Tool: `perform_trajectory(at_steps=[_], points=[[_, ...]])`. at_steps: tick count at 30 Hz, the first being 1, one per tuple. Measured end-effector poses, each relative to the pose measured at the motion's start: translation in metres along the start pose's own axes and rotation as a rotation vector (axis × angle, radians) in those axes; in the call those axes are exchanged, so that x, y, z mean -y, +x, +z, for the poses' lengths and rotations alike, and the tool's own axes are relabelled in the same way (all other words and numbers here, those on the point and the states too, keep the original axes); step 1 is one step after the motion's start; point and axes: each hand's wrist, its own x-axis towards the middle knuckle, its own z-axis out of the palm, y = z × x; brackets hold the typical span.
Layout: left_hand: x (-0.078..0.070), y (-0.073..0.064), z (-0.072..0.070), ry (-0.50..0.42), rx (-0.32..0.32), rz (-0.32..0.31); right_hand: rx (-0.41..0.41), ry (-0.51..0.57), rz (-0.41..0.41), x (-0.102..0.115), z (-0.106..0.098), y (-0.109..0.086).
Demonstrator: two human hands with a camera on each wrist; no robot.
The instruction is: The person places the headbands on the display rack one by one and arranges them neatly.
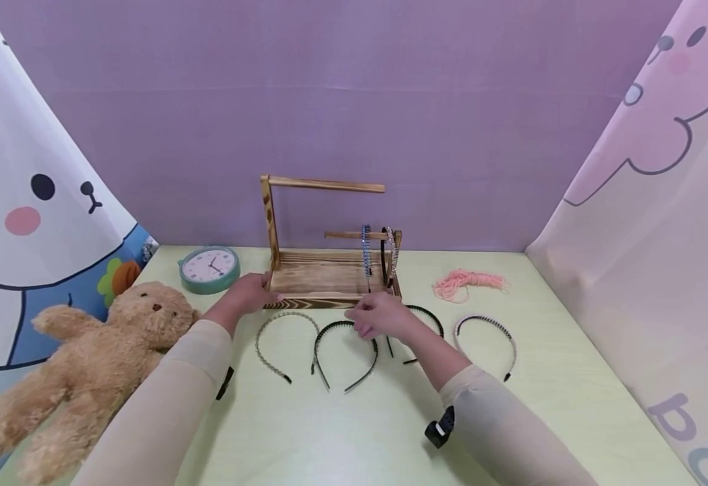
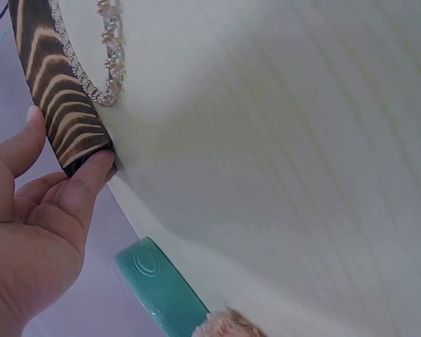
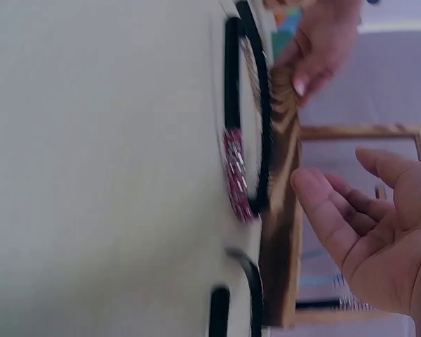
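A wooden rack (image 1: 317,277) with two horizontal bars stands at the back of the table. My left hand (image 1: 249,293) grips its front left corner, thumb and fingers on either side of the dark-grained base edge (image 2: 70,119) in the left wrist view. The right hand (image 1: 384,316) hovers in front of the rack with thumb and fingers apart, holding nothing. Below it lie a black headband (image 1: 346,324) and a partly hidden one with pink sparkle (image 3: 237,168). From the short lower bar hang a blue headband (image 1: 366,250) and two others beside it.
A beaded headband (image 1: 287,314) lies left, a black one (image 1: 429,314) and a pale one (image 1: 502,324) right. Pink yarn (image 1: 466,283) is at the back right. A teal clock (image 1: 210,268) and a plush bear (image 1: 111,358) occupy the left side.
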Motion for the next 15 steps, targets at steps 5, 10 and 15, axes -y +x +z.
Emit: perform_trajectory(at_steps=[5,10,15], points=[[0.000,0.001,-0.001,0.006,0.005,0.003,0.093,0.004,0.064,0.005,0.027,0.008],[0.001,0.002,-0.001,0.017,0.001,0.007,0.128,-0.014,0.111,0.009,0.046,0.016],[0.003,0.004,0.000,0.032,0.002,0.015,0.133,-0.068,0.144,0.007,0.060,0.023]])
